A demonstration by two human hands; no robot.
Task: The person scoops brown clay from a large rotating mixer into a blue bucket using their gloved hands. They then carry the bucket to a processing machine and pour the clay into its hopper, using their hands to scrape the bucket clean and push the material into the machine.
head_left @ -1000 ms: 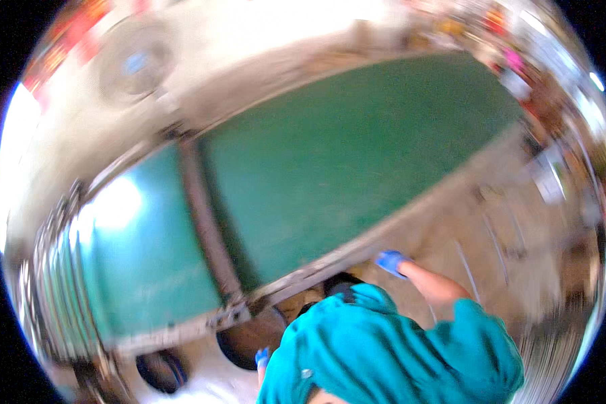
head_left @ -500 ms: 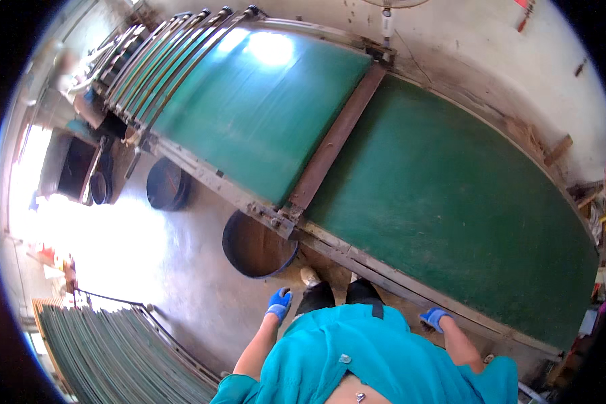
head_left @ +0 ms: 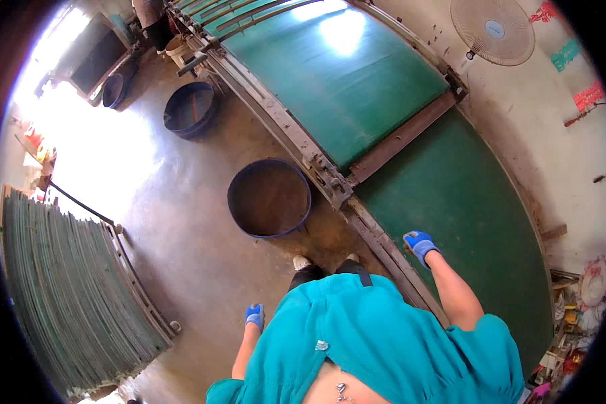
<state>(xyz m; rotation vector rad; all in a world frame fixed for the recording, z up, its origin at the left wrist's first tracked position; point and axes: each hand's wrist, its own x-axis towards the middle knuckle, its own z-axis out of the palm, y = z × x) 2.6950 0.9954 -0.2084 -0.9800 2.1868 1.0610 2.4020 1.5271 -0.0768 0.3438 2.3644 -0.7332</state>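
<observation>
My right hand [head_left: 419,246], in a blue glove with greyish fingers, is held over the near edge of the green conveyor belt [head_left: 451,195]. Its fingers are curled in and nothing shows in them; whether it touches the belt is hard to tell. At my left side hangs my left hand [head_left: 254,316] in a matching glove, above the floor and away from any object. Its fingers are loosely bent and apart, with nothing in them. A brown metal crossbar [head_left: 402,137] divides the bare belt from a raised green section [head_left: 337,94].
A large dark round tub [head_left: 271,199] stands on the floor beside the conveyor frame [head_left: 283,124], with another tub [head_left: 190,110] farther off. Tall stacked greenish boards [head_left: 74,289] are at the left. A fan [head_left: 493,30] hangs by the wall. Another person [head_left: 153,20] stands far left.
My view has turned left, bringing the tubs and board stack further in. My right hand has risen from beside the frame to over the belt. The left hand hangs lower.
</observation>
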